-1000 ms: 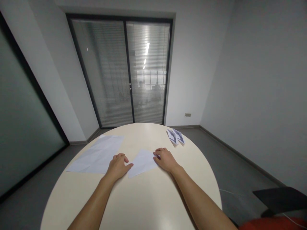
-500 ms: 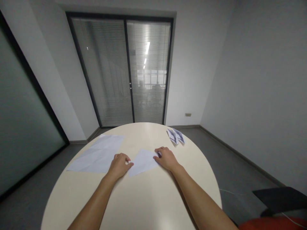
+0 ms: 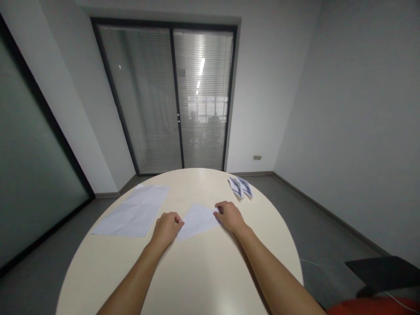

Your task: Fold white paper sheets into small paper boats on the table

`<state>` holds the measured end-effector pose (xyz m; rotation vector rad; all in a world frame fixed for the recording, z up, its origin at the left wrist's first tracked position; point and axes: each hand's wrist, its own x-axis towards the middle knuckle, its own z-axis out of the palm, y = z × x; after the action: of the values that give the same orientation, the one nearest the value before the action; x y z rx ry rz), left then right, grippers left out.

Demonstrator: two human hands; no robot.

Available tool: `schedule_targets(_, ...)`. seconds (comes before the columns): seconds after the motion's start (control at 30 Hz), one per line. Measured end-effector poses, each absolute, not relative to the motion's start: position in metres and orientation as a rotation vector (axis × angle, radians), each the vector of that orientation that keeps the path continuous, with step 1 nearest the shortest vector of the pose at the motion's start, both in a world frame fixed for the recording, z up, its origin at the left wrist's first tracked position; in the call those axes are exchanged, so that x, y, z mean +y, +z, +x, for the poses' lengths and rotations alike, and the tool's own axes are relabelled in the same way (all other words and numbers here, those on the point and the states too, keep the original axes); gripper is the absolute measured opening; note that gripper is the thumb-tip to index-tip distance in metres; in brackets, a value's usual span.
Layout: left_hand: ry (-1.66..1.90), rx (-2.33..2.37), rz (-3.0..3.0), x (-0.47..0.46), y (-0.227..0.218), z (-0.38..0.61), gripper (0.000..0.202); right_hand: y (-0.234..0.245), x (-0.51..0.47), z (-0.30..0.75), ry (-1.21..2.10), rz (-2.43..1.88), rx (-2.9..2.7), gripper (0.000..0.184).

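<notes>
A small white sheet of paper (image 3: 197, 222) lies between my two hands on the round table. My left hand (image 3: 166, 228) is closed, thumb and index finger pinching the sheet's left edge. At the opposite corner, my right hand (image 3: 229, 216) has its thumb and curled fingers closed on the paper's right end. The exact grip of the fingertips there is partly hidden. A larger creased white sheet (image 3: 131, 212) lies flat just left of my left hand.
Folded paper pieces (image 3: 240, 187) with a dark print stand near the far right rim of the cream round table (image 3: 190, 280). A dark flat chair part (image 3: 383, 272) and something red (image 3: 374, 306) are at lower right. Beyond the table is a glazed door with blinds (image 3: 203, 131).
Both hands and the small sheet have shifted slightly to the right. My left thumb and index finger have closed together at the paper's left edge.
</notes>
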<state>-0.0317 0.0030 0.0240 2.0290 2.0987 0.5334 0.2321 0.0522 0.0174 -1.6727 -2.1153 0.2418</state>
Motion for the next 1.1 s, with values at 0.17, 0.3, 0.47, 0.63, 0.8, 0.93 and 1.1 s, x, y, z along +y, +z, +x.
schedule_targets(0.17, 0.567, 2.094, 2.051, 0.0045, 0.018, -0.0297, 0.009, 0.0135, 0.0535, 0.2323, 0.255, -1.641, -2.109, 0.033)
schedule_targets(0.3, 0.584, 2.083, 2.057, 0.0033, 0.0191, -0.0295, 0.009, 0.0123, 0.0549, 0.2326, 0.261, -1.629, -2.129, 0.031)
schedule_targets(0.47, 0.588, 2.09, 2.061, 0.0029, 0.019, -0.0284, 0.01, 0.0086, 0.0594, 0.2347, 0.324, -1.6, -2.112, 0.03)
schedule_targets(0.63, 0.591, 2.078, 2.071, 0.0039, 0.0162, -0.0288, 0.01, 0.0089, 0.0585, 0.2358, 0.351, -1.563, -2.102, 0.025)
schedule_targets(0.8, 0.609, 2.074, 2.084, 0.0038, 0.016, -0.0279, 0.01, 0.0101, 0.0574, 0.235, 0.406, -1.568, -2.07, 0.025)
schedule_targets(0.93, 0.586, 2.09, 2.114, 0.0035, 0.0159, -0.0251, 0.01, 0.0079, 0.0602, 0.2346, 0.388, -1.599, -2.072, 0.029)
schedule_targets(1.1, 0.586, 2.102, 2.156, 0.0029, 0.0138, -0.0237, 0.01, 0.0114, 0.0584, 0.2329, 0.31, -1.66, -2.121, 0.024)
